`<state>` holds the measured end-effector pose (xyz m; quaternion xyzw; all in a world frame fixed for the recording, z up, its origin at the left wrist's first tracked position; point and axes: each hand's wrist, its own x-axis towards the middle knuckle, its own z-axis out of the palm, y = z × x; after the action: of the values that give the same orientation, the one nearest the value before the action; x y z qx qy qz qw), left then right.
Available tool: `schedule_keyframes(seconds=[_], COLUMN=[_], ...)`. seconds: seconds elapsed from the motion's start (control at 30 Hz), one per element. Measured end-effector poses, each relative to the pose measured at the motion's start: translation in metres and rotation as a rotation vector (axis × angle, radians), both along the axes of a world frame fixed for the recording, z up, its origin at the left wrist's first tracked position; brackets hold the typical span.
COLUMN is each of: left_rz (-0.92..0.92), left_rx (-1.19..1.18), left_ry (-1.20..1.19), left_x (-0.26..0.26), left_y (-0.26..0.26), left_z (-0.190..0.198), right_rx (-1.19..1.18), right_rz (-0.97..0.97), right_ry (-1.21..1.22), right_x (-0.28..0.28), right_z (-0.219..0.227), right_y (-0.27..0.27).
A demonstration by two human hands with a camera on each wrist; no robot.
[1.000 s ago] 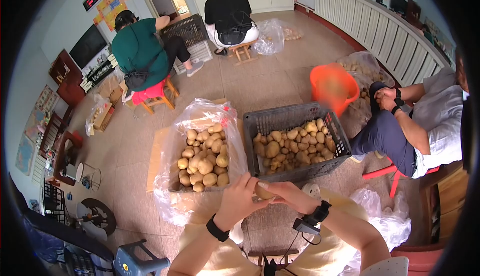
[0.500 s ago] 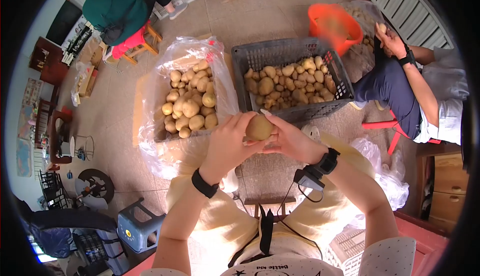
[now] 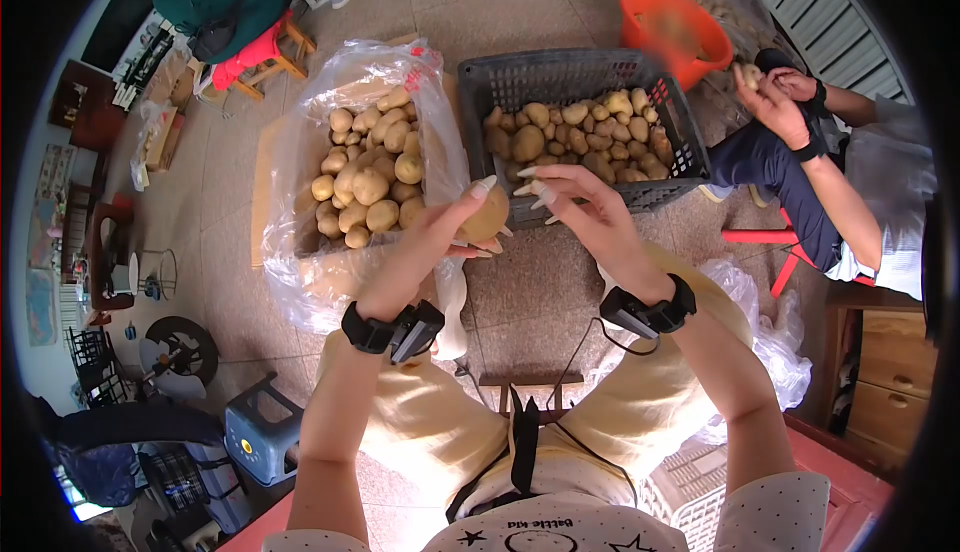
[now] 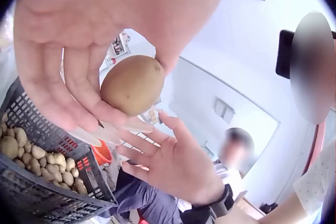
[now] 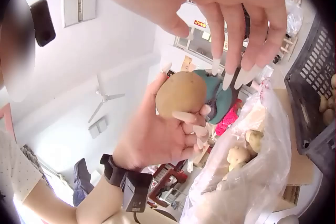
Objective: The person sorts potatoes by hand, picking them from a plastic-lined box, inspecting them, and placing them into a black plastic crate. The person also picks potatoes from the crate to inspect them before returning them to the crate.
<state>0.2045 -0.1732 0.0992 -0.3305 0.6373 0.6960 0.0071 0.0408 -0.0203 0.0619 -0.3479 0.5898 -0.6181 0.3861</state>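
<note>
A round brown potato [image 3: 484, 214] is held between the thumb and fingers of my left hand [image 3: 440, 227], above the gap between the two containers. In the left wrist view the potato [image 4: 133, 85] shows smooth skin with a few small dark spots. My right hand [image 3: 588, 214] is beside it, apart from the potato, its long-nailed fingers loosely bent and holding nothing. Beyond my left hand stands a cardboard box lined with clear plastic [image 3: 290, 197], heaped with larger potatoes [image 3: 370, 185]. Behind my right hand is a black plastic crate [image 3: 545, 67] with smaller potatoes [image 3: 578, 132].
An orange bucket [image 3: 690, 27] stands behind the crate's right corner. At the right a seated person [image 3: 850, 192] holds a potato. Another person [image 3: 220, 2] sits on a wooden stool at the back left. A blue plastic stool [image 3: 262, 432] is at lower left, crumpled plastic [image 3: 775, 342] at right.
Both hands were around the potato; now the right hand has let go and moved off to the right, while the left holds the potato a little further left. The head view has tilted down.
</note>
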Motion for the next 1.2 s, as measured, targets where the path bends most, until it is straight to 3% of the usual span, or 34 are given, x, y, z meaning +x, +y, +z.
schedule_keyframes(seconds=[0.17,0.23,0.4,0.6,0.67,0.73,0.77,0.8,0.83,0.87,0.9,0.97,1.0,1.07,1.13,1.2], left_rz=[-0.018,-0.001,-0.035,-0.114,0.038,-0.014,-0.064,-0.065,-0.018,0.029,0.030,0.102,0.105,-0.054,-0.117,-0.252], left_rx=[0.166,0.122,0.037,-0.027,0.084,0.058,0.033,0.034,-0.149,-0.333,-0.333,-0.739,-0.740,-0.945,-0.950,-0.939], left_ry=[0.013,0.012,0.088,-0.052,0.024,0.026,0.029,0.029,0.046,0.063,0.063,0.147,0.146,0.381,0.377,0.385], left_x=[0.001,-0.002,-0.006,-0.013,-0.014,-0.012,-0.010,-0.009,-0.007,-0.006,-0.007,-0.010,-0.011,-0.012,-0.012,-0.013], left_y=[-0.007,-0.002,0.012,0.014,0.019,0.010,0.005,0.002,0.000,-0.002,0.000,0.005,0.006,0.005,0.008,0.011], left_z=[-0.006,-0.007,-0.007,-0.022,-0.021,-0.024,-0.027,-0.031,-0.037,-0.040,-0.038,-0.031,-0.033,-0.035,-0.033,-0.030], right_rx=[0.001,0.015,-0.025,0.000,0.015,0.061,0.061,0.201,0.340,0.340,0.312,0.282,0.306,0.327,0.328,0.336], right_rz=[0.051,0.062,0.016,-0.053,-0.061,-0.004,-0.006,-0.002,0.004,0.004,0.062,0.121,0.157,0.205,0.162,0.237], right_ry=[0.345,0.481,0.558,0.625,0.598,0.199,0.198,-0.008,-0.215,-0.215,-0.347,-0.478,-0.587,-0.696,-0.869,-0.906], right_x=[0.011,0.015,0.021,0.024,0.022,0.017,0.013,0.009,0.006,0.004,0.003,0.002,0.001,0.002,0.005,0.002], right_z=[0.006,0.003,-0.005,-0.007,-0.013,-0.019,-0.019,-0.018,-0.015,-0.011,-0.005,-0.002,-0.003,-0.003,-0.005,-0.008], right_y=[0.001,0.001,-0.003,-0.003,-0.004,-0.005,-0.006,-0.006,-0.006,-0.003,0.000,0.003,0.002,0.000,-0.001,-0.001])
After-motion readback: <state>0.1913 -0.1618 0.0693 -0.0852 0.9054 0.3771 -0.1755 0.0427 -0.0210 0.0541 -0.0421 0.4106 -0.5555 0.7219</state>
